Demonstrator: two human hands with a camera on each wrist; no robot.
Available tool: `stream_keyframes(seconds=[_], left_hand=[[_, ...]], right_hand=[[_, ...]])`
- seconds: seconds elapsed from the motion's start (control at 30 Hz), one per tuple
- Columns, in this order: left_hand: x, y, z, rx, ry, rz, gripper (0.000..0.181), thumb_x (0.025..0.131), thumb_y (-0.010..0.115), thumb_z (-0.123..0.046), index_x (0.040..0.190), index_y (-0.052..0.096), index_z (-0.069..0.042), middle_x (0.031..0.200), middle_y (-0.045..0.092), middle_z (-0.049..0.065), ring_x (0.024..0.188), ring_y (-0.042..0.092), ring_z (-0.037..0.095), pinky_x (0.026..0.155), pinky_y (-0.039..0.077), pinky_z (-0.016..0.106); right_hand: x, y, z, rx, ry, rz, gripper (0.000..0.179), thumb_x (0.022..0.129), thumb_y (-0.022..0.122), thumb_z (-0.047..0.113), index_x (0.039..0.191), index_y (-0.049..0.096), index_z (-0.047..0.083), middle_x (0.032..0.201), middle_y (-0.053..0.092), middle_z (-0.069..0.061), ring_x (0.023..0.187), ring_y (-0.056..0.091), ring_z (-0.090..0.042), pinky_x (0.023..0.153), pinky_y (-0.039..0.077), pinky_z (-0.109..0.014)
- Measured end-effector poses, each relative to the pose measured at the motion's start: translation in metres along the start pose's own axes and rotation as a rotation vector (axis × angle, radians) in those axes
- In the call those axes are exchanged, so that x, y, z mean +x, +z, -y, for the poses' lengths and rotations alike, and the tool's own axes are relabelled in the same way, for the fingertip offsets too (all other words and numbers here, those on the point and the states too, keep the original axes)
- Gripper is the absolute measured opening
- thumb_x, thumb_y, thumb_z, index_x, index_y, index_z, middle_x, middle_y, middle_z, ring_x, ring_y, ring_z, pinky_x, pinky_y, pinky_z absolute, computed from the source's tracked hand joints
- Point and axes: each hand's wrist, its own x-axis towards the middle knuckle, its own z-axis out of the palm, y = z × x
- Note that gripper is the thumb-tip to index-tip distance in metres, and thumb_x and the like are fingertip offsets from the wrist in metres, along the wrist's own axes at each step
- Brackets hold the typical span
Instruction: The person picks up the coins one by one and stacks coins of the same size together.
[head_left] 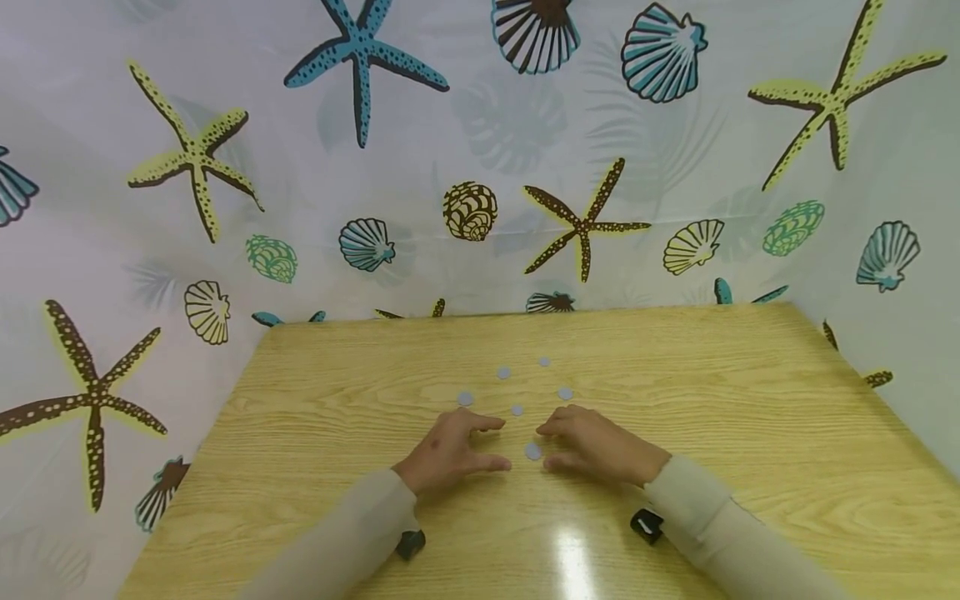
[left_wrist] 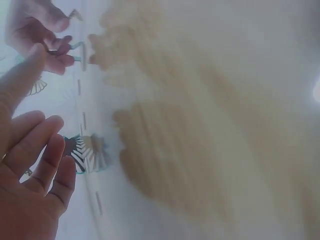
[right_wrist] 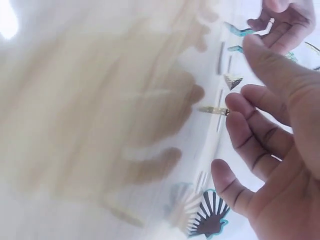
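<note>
Several small pale grey round discs lie spread over the wooden table, in front of and between the two hands in the head view. The nearest disc (head_left: 533, 451) is between my left hand (head_left: 447, 450) and right hand (head_left: 600, 447), closer to the right fingertips. A larger disc (head_left: 466, 398) sits just beyond the left hand's knuckles, and another disc (head_left: 566, 393) lies just past the right hand. Both hands face each other with thumbs apart from loosely bent fingers. In the wrist views, the left fingers (left_wrist: 52, 165) and right fingers (right_wrist: 247, 132) hold nothing.
The wood-grain table (head_left: 322, 375) reaches back to a white curtain (head_left: 420, 183) printed with starfish and shells, which also hangs at both sides. A small black device (head_left: 647, 526) is at the right sleeve, and a similar device (head_left: 410, 544) at the left.
</note>
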Motion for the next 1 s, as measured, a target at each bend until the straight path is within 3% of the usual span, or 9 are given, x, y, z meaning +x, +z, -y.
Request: stream_keyframes(seconds=[0.2,0.7,1.0], left_hand=[[0.004,0.011,0.005,-0.027,0.045,-0.038,0.047,0.082,0.083,-0.029,0.121,0.071,-0.005,0.122,0.070,0.003,0.111,0.065,0.022,0.094,0.052,0.039],[0.011,0.029,0.005,-0.112,-0.106,-0.079,0.032,0.083,0.083,-0.027,0.110,0.077,-0.012,0.108,0.073,-0.006,0.105,0.060,0.015,0.098,0.045,0.041],[0.013,0.032,0.004,-0.168,-0.109,-0.082,0.021,0.084,0.082,-0.019,0.102,0.078,-0.009,0.098,0.076,-0.004,0.096,0.069,0.012,0.089,0.054,0.033]], right_hand=[[0.004,0.003,0.002,0.096,0.022,-0.017,0.033,0.093,0.073,0.017,0.116,0.068,-0.006,0.109,0.068,-0.009,0.095,0.063,-0.019,0.082,0.053,-0.034],[0.005,0.016,-0.007,0.245,0.132,-0.068,0.024,0.093,0.072,0.014,0.112,0.073,0.000,0.099,0.066,-0.001,0.089,0.061,-0.012,0.076,0.052,-0.027],[0.009,0.019,-0.004,0.258,0.119,-0.067,0.017,0.092,0.073,0.011,0.107,0.075,0.002,0.095,0.065,0.001,0.084,0.059,-0.008,0.072,0.050,-0.024]])
